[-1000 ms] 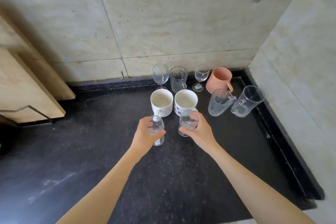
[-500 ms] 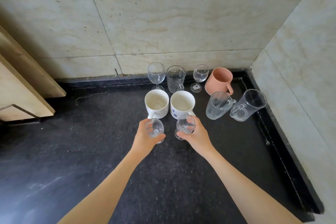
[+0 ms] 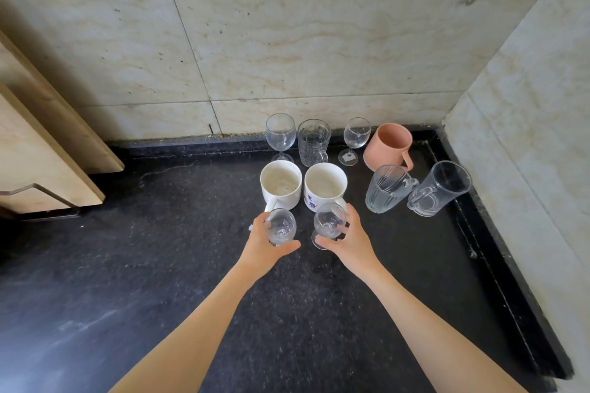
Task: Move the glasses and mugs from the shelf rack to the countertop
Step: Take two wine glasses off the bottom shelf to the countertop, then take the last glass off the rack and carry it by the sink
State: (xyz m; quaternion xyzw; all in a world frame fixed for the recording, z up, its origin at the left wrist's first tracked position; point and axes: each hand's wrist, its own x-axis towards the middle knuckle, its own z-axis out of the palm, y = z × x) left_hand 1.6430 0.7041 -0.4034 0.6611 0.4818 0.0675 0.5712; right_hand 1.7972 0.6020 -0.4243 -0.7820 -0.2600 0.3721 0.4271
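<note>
My left hand [image 3: 260, 250] is wrapped around a small stemmed glass [image 3: 281, 226], and my right hand [image 3: 351, 241] holds a second small stemmed glass [image 3: 329, 220]. Both glasses are upright, low over the black countertop [image 3: 159, 265], just in front of two white mugs [image 3: 281, 183] [image 3: 325, 185]. Whether the glass feet touch the counter I cannot tell. Behind the mugs, along the wall, stand a wine glass [image 3: 280, 134], a patterned glass mug [image 3: 313, 142], a small stemmed glass [image 3: 356, 139] and a pink mug [image 3: 389, 147]. Two clear glass mugs [image 3: 388, 188] [image 3: 442, 187] stand at the right.
Tiled walls [image 3: 287, 41] close the counter at the back and right, forming a corner. A wooden cabinet panel with a metal handle [image 3: 41, 169] juts in at the left. The counter's raised black edge [image 3: 498, 249] runs along the right wall.
Both hands with their glasses have moved slightly forward toward the white mugs and lower. The view has tilted a little; the other glasses and mugs stay put.
</note>
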